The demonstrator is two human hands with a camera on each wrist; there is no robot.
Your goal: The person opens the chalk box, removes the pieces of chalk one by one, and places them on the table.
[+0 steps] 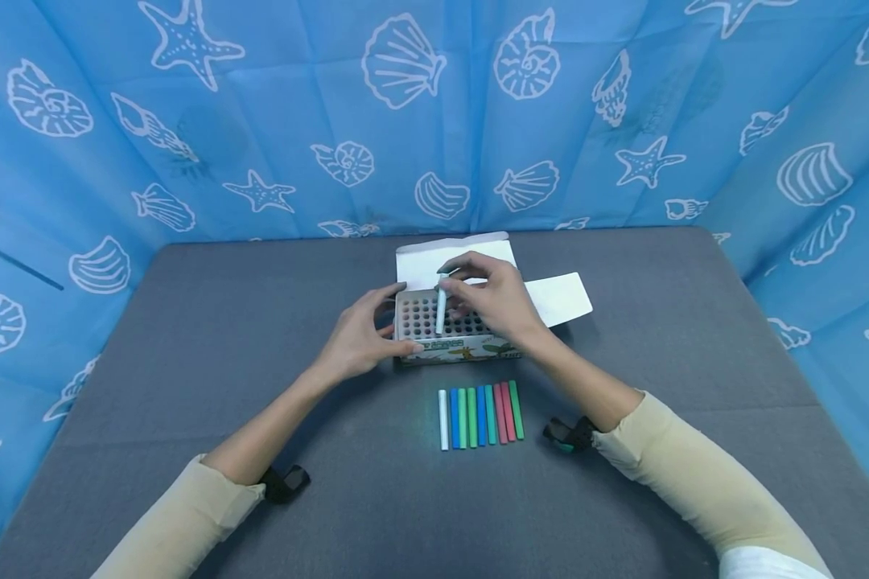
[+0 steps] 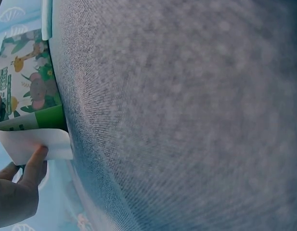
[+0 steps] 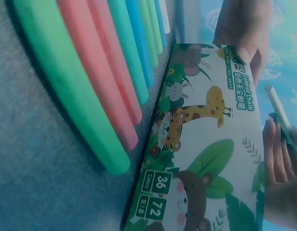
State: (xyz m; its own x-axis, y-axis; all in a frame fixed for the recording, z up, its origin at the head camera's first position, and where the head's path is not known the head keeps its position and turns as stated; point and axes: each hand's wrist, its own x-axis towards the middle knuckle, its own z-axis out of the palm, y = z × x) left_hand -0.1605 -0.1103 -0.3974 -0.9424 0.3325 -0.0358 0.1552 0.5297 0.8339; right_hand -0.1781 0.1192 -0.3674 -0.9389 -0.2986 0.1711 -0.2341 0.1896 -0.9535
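The chalk box (image 1: 471, 349), a white carton printed with cartoon animals, stands with its lid raised and its pierced holder showing rows of holes. My left hand (image 1: 362, 334) grips its left end, thumb on the front and fingers behind; in the left wrist view, fingertips touch a white end flap (image 2: 35, 144). Above the holes, my right hand (image 1: 496, 293) pinches a pale chalk stick (image 1: 441, 310) between thumb and fingers, lower end pointing down toward the holder. That stick (image 3: 278, 103) is also visible in the right wrist view, clear of the box front.
In front of the box lies a row of several chalk sticks (image 1: 481, 416), coloured white, blue, green, teal and red. An open white side flap (image 1: 559, 299) juts out on the right. Behind the grey table (image 1: 261, 297) hangs a blue shell-patterned curtain (image 1: 275, 121).
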